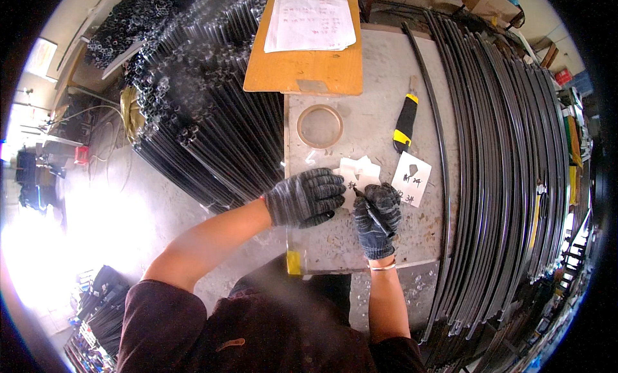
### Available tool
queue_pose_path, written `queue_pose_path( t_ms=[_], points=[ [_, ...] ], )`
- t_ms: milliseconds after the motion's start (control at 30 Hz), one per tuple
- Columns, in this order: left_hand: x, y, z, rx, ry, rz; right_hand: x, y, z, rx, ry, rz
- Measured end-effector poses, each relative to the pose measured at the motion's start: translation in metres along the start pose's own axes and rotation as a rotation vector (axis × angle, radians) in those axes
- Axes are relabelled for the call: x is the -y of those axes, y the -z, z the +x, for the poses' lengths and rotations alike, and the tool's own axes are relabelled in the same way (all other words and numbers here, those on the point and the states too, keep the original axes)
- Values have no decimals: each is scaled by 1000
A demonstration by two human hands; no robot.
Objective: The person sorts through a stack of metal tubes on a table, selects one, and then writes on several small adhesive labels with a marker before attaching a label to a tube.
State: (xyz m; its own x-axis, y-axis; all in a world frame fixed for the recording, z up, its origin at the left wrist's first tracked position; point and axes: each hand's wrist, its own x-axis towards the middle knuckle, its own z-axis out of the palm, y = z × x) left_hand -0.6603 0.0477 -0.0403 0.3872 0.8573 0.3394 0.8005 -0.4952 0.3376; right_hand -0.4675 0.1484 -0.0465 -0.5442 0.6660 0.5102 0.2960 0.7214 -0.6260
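Both of my hands wear dark grey knitted gloves. My right hand (378,212) is closed around a black marker (385,227), its tip down on a small white paper slip (353,184) that bears a few dark marks. Several such slips overlap there. My left hand (306,198) lies flat beside the slips, fingers stretched out along their left edge. Just right of the marker lies another white slip (417,175), with handwriting and a dark patch, partly covered by my right hand. A tool with a black and yellow handle (405,123) and a metal blade lies beyond it.
A roll of tan tape (300,126) lies on the worn grey table (373,122). A wooden clipboard (302,74) with written sheets (310,25) overhangs the table's far left. Long dark tubes (496,160) line the right side. Bundles of tubes (219,122) stand at left.
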Motion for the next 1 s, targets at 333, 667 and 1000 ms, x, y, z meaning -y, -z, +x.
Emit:
queue_pose_path(
  t_ms=[333,667,1000],
  points=[
    [-1,0,1,6,4,16,-3,-1,-4,0,-51,51],
    [1,1,1,-6,-5,12,-1,4,0,13,-31,28],
    [1,-1,1,-3,-6,8,-5,5,-5,-11,-73,28]
  ],
)
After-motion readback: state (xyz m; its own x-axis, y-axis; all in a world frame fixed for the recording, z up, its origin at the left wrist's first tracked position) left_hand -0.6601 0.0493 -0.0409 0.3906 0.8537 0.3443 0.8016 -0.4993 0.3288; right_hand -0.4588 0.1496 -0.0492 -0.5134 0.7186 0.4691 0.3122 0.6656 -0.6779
